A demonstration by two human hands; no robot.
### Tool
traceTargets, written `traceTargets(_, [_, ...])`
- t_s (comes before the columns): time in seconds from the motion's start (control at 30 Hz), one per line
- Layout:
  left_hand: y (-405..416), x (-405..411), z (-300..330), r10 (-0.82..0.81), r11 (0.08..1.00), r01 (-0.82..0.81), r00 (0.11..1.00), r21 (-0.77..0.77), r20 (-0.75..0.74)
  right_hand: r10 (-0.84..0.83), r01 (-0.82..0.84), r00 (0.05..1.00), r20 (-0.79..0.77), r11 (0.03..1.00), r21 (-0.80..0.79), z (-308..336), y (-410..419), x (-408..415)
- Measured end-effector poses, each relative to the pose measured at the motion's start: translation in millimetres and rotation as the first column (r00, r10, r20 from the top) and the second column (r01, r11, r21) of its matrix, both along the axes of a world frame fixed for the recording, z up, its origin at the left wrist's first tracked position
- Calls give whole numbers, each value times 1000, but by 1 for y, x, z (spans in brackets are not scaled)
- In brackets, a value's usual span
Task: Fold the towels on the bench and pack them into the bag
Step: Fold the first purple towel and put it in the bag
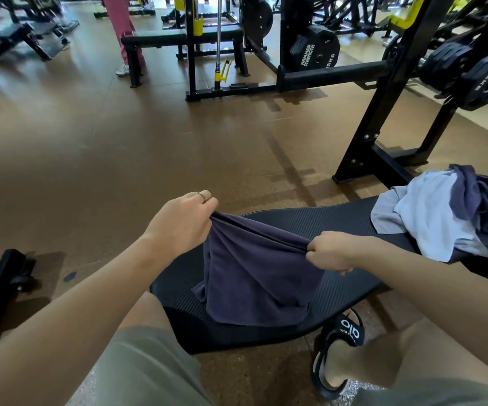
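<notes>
A dark purple towel [254,276] hangs over the near end of the black padded bench [333,221]. My left hand [182,222] grips its upper left edge, and my right hand [332,250] pinches its upper right edge, so the top edge is stretched between them. The cloth drapes down onto the bench pad. Farther along the bench to the right lies a crumpled heap: a pale lavender towel [424,218] with another dark blue-purple towel [477,197] on top. No bag is in view.
A black rack upright [374,112] with weight plates [314,48] stands behind the bench on the right. More black and yellow gym machines fill the back. A person in pink trousers [122,30] stands far back. My knees and a black slide sandal [339,350] flank the bench.
</notes>
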State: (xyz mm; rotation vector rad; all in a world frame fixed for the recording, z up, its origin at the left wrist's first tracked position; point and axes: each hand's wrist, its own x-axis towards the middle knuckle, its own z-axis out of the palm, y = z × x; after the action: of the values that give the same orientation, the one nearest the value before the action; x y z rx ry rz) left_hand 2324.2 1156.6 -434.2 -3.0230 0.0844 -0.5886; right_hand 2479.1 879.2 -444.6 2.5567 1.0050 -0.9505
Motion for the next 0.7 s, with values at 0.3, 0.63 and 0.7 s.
traceTargets(0.3, [-7,-4,-7,-70,994,68,997,-84,-30,-93,89,995,-31,990,-106,-10,2,-11])
traceTargets(0.63, [-1,-12,-13,64,971,-104,981,-214,-184,-240,264,936,-256,962,67,-10,6,-10])
traceTargets(0.7, [0,-12,-13,68,968,-116,974,-222,-214,-319,373,890,-326,920,117,-13,5,-8])
